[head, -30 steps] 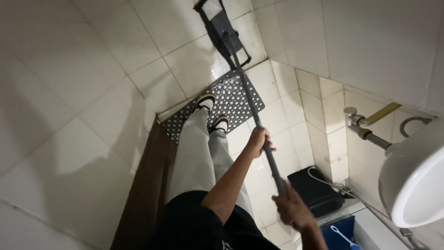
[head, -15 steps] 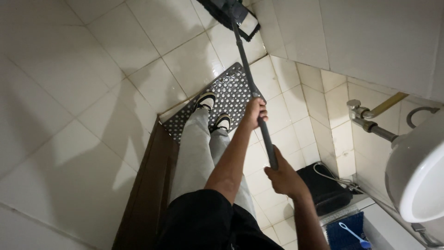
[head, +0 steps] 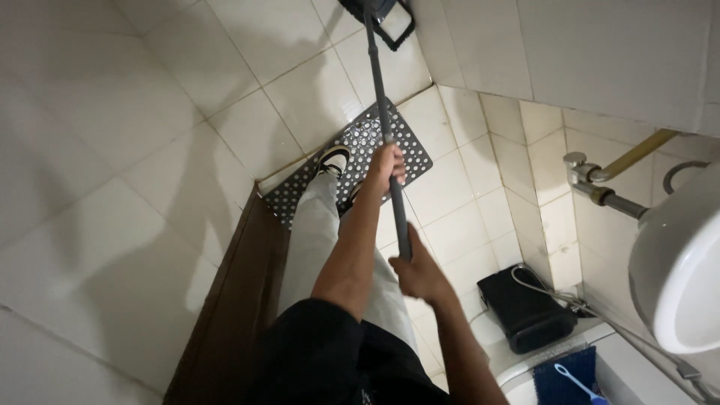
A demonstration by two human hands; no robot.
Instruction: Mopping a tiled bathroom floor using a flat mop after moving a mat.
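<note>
Both my hands grip a long dark grey pole (head: 381, 90). My left hand (head: 388, 163) holds it partway along, over the perforated grey floor mat (head: 409, 154). Nearer my body, my right hand (head: 416, 271) closes round the pole's near end. The black mop head (head: 377, 10) at the far end rests on the white tiled floor by the wall and is cut off by the top edge of the view. My feet in black and white shoes (head: 332, 160) stand on the mat.
A white basin (head: 675, 262) juts in at the right, with a metal tap and pipe (head: 592, 178) on the tiled wall. A black box (head: 525, 309) and a blue brush (head: 574, 381) lie at lower right. A brown wooden edge (head: 240, 300) runs along my left.
The pole has been pushed away from me, so the mop head has slid farther across the floor to the top edge of the view. Both hands have stayed on the pole.
</note>
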